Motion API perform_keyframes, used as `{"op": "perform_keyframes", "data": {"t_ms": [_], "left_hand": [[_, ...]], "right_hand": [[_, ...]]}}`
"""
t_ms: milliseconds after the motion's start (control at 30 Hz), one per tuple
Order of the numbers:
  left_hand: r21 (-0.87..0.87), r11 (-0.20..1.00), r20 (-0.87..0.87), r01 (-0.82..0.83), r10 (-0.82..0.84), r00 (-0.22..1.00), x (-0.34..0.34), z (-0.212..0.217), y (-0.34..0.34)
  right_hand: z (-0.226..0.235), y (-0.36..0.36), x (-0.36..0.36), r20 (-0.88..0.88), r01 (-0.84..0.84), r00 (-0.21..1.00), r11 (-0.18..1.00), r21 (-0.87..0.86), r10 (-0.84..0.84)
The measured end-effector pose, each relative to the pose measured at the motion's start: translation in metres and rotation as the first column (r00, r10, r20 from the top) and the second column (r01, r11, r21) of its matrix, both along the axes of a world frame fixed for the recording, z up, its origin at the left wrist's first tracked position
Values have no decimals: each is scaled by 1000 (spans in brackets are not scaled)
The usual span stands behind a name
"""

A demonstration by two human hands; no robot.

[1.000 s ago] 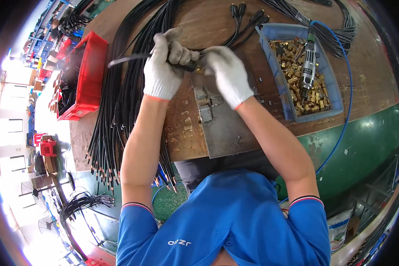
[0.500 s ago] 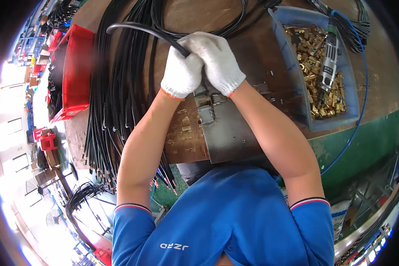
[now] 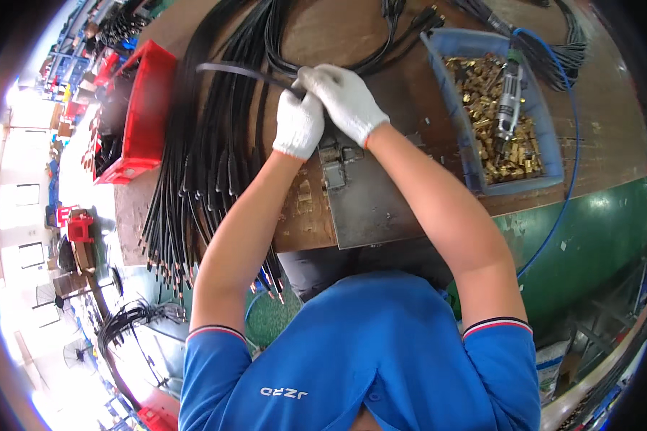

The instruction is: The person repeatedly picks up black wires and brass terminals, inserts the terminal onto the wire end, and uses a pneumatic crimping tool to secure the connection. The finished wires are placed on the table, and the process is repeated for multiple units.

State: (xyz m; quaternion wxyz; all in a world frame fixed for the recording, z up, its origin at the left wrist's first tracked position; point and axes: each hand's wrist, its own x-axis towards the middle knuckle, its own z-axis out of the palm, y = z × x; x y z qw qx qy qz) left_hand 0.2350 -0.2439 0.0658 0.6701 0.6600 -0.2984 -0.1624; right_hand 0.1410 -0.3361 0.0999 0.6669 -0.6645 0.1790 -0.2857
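Observation:
Both of my hands wear white knit gloves and meet above the far part of the brown table. My left hand [image 3: 299, 121] is closed round a thick black cable [image 3: 248, 72], whose free length sticks out to the left. Pressed against it, my right hand [image 3: 343, 99] is also closed; its fingers overlap the cable near the left thumb, and what lies inside its grip is hidden. Just below the hands, a small metal fixture [image 3: 333, 171] sits on a grey metal plate [image 3: 370, 208] at the table's front edge.
A bundle of black cables [image 3: 216, 158] with bare copper ends hangs over the table's front left edge. Beyond it stands a red bin [image 3: 147, 115]. At right, a blue-grey bin [image 3: 546, 158] holds brass fittings [image 3: 492, 154] and an air tool [image 3: 509, 100] on a blue hose [image 3: 574, 158].
My view has shifted, so the bins and table sit differently in it. Both hands stay together on the cable, slightly farther from the metal fixture, and the cable's free end has dropped lower.

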Motion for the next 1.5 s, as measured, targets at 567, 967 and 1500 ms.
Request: {"op": "perform_keyframes", "data": {"t_ms": [567,967,1500], "left_hand": [[-405,914,-855,24,-388,343,-88,46,90],[-319,948,-896,-10,-299,329,-97,51,88],[9,920,-121,-392,390,913,-14,90,213]], "right_hand": [[32,86,-124,63,36,998,860,-510,-4],[40,77,-111,56,2,998,795,-606,40],[2,147,-100,-168,-401,911,715,-573,376]]}}
